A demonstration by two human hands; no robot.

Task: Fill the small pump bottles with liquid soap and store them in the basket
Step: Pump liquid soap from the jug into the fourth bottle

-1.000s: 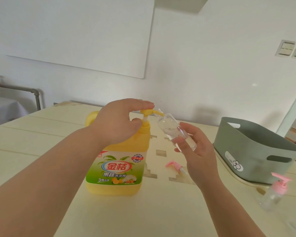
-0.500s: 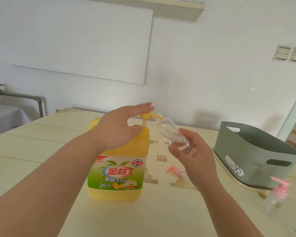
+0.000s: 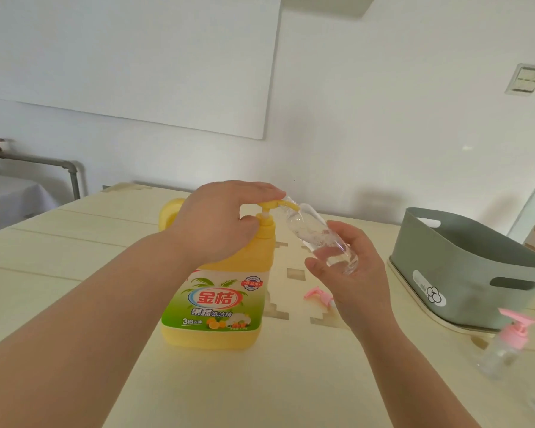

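Best gripped round the lower body, as in the curled right hand (image 3: pixel 352 273), being light and probably slick: small clear bottle (image 3: pixel 315 236) tilted mouth-first at the yellow dish-soap jug (image 3: pixel 217 304) spout (image 3: pixel 291 206), left hand (image 3: pixel 210 223) pressing flat on its pump (image 3: pixel 267 206).

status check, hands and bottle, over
Left hand pressing soap jug pump. Right hand holds small bottle tilted, mouth at spout. Loose pink pump on table, not obstructing.

- Yellow soap jug (image 3: pixel 226 291) with green label, red logo
- Clear small bottle (image 3: pixel 318 234)
- Pink pump heads (image 3: pixel 516 327)
- Grey-green basket (image 3: pixel 464 267), white flower mark
- Pale yellow table (image 3: pixel 74 242)
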